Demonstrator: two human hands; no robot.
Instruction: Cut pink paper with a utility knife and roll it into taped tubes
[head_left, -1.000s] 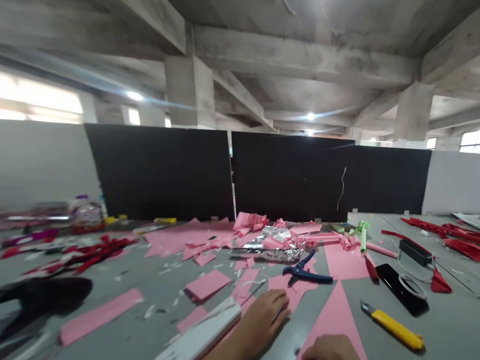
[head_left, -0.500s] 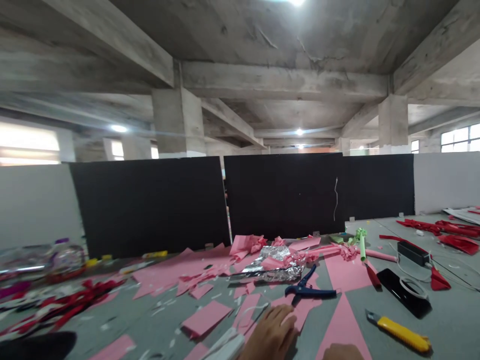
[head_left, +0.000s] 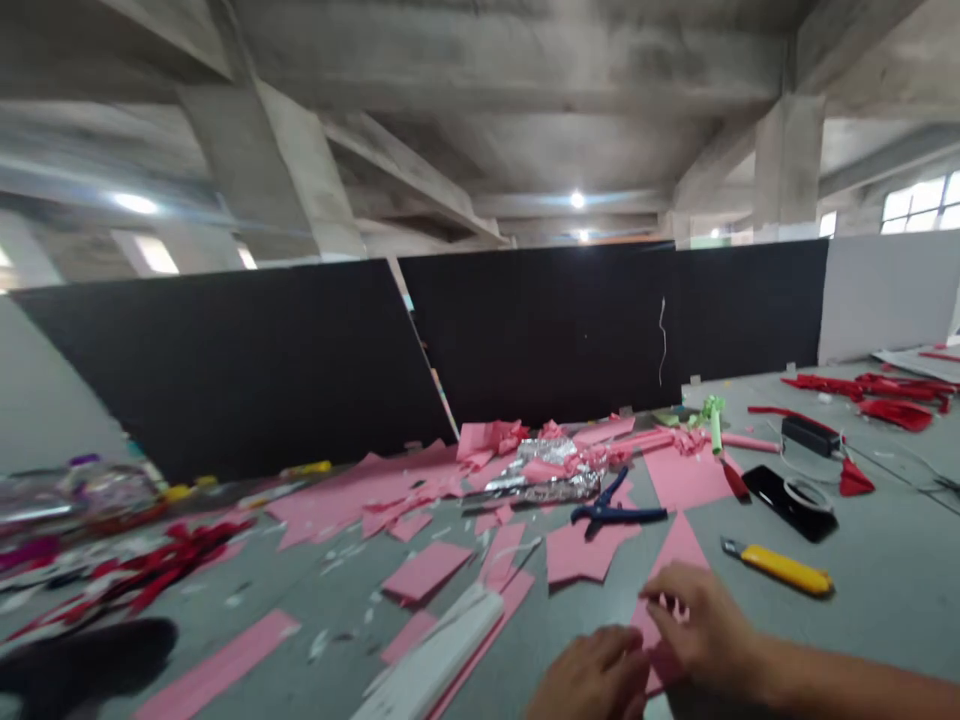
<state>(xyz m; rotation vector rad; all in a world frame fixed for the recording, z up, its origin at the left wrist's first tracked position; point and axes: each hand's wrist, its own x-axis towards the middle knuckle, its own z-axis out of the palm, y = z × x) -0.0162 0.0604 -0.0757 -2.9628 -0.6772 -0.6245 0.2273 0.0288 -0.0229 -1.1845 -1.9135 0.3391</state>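
My left hand [head_left: 589, 680] is low in the middle of the head view, fingers together and curled, by the left edge of a long pointed pink paper piece [head_left: 679, 545]. Over that paper is my right hand [head_left: 701, 620], thumb and forefinger bent toward each other in a pinch. Whatever either hand grips, if anything, is too small or hidden to make out. A blue-handled cutter tool [head_left: 619, 512] lies beyond my hands. To the right rests a yellow utility knife [head_left: 784, 568]. A bundle of white strips [head_left: 435, 660] lies left of my left hand.
Crumpled silver foil [head_left: 562, 488] and pink paper scraps [head_left: 427, 572] spread across the grey table. A black phone [head_left: 787, 505] with a white ring on it and a black box [head_left: 810, 435] lie right. Red material [head_left: 180, 560] is at left. Black panels [head_left: 540, 340] stand behind.
The view has tilted down and shifted. My right hand, barely visible at the bottom edge before, now shows fully over the pink paper. My left hand has moved right and nearer to me.
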